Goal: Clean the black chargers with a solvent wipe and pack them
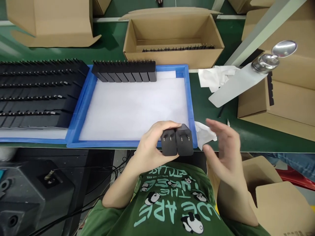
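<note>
My left hand (154,142) is closed around two black power adapters (176,146) held side by side, their metal prongs facing me. They are over the front right edge of a blue tray (133,143) lined with white foam. To the right of the adapters, my right hand (225,150) is raised with fingers apart and nothing in it. A row of black adapters (125,72) stands along the back of the tray, prongs up. More adapters (36,91) fill the tray on the left in several rows.
An open cardboard box (172,55) behind the tray holds a row of prongs. White tissues (216,77), a bottle with a metal pump top (241,82) and another open box (290,105) are on the right. A slanted post (265,29) rises there. Dark machinery (34,193) sits lower left.
</note>
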`<state>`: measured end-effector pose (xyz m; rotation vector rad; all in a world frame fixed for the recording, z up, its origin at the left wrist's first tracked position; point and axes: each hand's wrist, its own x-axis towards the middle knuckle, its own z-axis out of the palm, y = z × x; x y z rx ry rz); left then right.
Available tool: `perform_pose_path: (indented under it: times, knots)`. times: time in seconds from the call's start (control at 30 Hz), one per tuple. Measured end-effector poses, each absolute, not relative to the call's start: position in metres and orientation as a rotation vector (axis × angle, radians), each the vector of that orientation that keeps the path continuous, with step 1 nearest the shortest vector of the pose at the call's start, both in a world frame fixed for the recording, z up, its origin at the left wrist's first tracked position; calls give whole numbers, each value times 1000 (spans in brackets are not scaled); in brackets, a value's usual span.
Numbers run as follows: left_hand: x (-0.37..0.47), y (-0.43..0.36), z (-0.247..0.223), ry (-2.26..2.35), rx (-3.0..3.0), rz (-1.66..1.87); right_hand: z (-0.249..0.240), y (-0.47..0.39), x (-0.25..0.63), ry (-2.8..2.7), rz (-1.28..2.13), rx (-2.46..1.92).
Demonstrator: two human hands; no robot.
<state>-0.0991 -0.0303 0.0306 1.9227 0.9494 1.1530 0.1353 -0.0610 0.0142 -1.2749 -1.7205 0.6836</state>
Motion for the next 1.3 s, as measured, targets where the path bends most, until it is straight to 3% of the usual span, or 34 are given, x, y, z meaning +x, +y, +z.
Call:
perform_pose_path:
  times: [0.1, 0.17, 0.6, 1.3]
  knots:
    - [-97, -32, 36, 933, 1922, 1152, 20, -68, 123, -1663, 1153, -999]
    - [-95, -34, 39, 911, 1923, 1153, 19, -68, 116, -1627, 1250, -924]
    - [-97, -41, 66, 850, 1848, 1043, 35, -78, 98, -1363, 1145, -883]
    - [-103, -36, 65, 711, 1994, 1115, 37, -80, 99, -1566, 942, -891]
